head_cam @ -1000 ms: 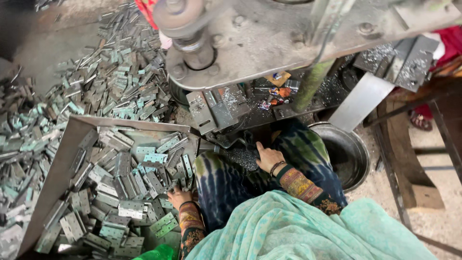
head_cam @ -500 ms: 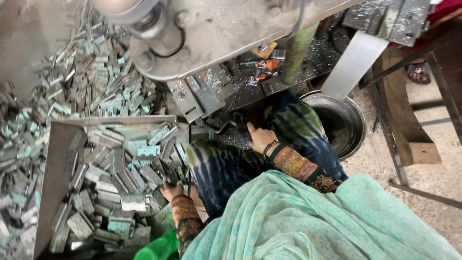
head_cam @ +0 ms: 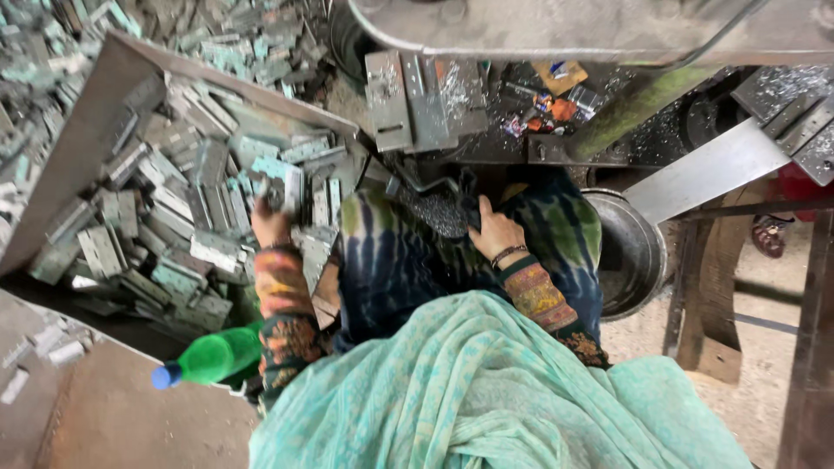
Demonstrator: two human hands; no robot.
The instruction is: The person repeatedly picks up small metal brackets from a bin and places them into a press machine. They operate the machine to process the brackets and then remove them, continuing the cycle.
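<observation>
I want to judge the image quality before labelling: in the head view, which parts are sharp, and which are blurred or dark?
Head view: soft daylight, no strong glare; the metal pieces in the tray and the teal shawl are fairly sharp; the left hand is slightly smeared by motion; the right hand is clearer; the space under the machine lies in shadow, details lost; the edges bend a little from the wide lens.

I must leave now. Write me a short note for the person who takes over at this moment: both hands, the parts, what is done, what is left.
Left hand: raised over the tray, closed on a metal plate.
Right hand: on the lap, beside a dark heap of metal chips; whether it grips anything cannot be told.
Tray holds many plates; more lie on the floor behind it. Bowl at right, green bottle at left.
Done: one plate picked. Left: all other plates.
</observation>
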